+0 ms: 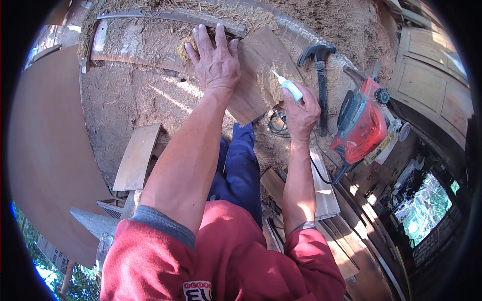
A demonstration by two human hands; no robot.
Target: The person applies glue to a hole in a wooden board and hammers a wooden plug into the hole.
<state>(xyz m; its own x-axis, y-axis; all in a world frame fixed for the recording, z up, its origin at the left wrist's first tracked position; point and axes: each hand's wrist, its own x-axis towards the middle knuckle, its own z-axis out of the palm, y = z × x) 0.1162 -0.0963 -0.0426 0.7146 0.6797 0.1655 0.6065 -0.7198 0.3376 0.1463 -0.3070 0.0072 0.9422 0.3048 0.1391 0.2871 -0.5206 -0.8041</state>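
Note:
My left hand point(217, 62) lies with its fingers spread at the top middle, over sawdust and the left edge of a brown wooden board point(246, 103). Pinched in my right hand point(302, 114) is a small white glue bottle point(290, 89) with a thin pointed nozzle. The nozzle points up and to the left, above the board, where patches of sawdust lie on the wood. Whether the tip touches the board I cannot tell. A black claw hammer point(321, 85) lies just right of my right hand.
A red power tool point(364, 123) with a black cord stands at the right. Behind it leans a panelled wooden door point(427, 70). Wood shavings point(321, 22) cover the far side. A large brown sheet point(55, 150) is at the left, and several planks point(326, 193) lie at the lower right.

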